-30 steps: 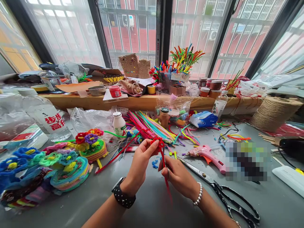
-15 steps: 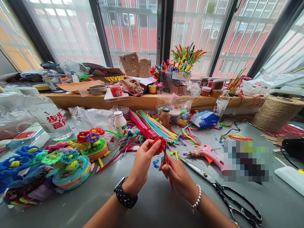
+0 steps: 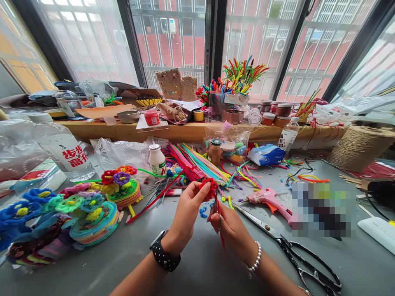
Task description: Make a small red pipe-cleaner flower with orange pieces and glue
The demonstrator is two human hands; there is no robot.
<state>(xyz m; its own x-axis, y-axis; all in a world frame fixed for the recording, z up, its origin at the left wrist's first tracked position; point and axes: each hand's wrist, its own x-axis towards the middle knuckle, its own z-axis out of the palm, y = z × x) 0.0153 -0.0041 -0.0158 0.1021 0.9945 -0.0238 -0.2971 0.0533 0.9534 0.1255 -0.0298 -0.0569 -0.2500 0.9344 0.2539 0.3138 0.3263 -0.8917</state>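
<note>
A small red fuzzy pipe-cleaner flower (image 3: 208, 188) is pinched between the thumb and fingers of my left hand (image 3: 193, 203). My right hand (image 3: 230, 226) is closed around small scissors (image 3: 215, 202), whose narrow blades point up at the flower's right edge. A red pipe-cleaner strand (image 3: 221, 240) hangs down by my right fingers. The scissors' handles are mostly hidden in my hand. Blue fuzzy scraps (image 3: 203, 212) lie on the table just behind my hands.
Large black-handled scissors (image 3: 285, 240) lie open at right, near a pink glue gun (image 3: 270, 200). Bundled pipe cleaners (image 3: 197, 162) spread behind my hands. Fuzzy flower pieces (image 3: 92, 213) stand at left, beside a water bottle (image 3: 63, 148). A twine spool (image 3: 359, 148) stands far right.
Both hands stay close together on the flower and scissors. The view shifts very slightly; nothing is taken up or let go.
</note>
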